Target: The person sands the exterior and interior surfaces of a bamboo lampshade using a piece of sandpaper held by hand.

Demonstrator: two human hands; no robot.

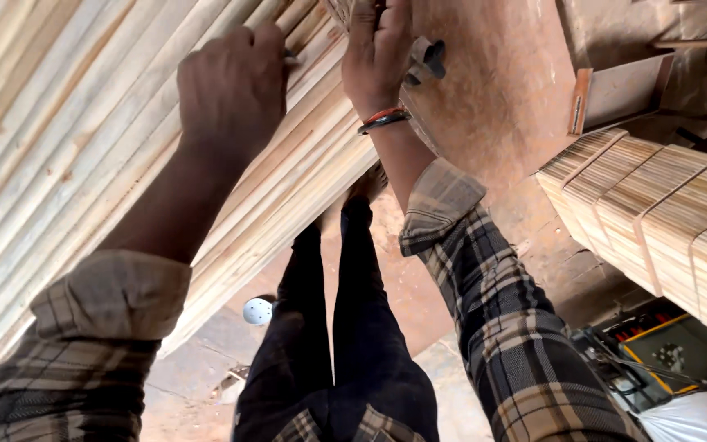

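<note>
Looking down through the head camera, you have both hands on a stack of long pale wooden slats (83, 139) that slopes from upper right down to lower left across the left half of the view. Your left hand (235, 94) lies knuckles-up on the slats, fingers curled over an edge near the top; whether they pinch one slat cannot be told. Your right hand (378, 53) reaches to the upper end of the stack, fingers pressed there, a red and black bangle (385, 119) at the wrist. By my reading you are sorting or shifting slats; the next move calls for a firm hold on one. Bundled sticks (656, 213) sit well apart at right.
</note>
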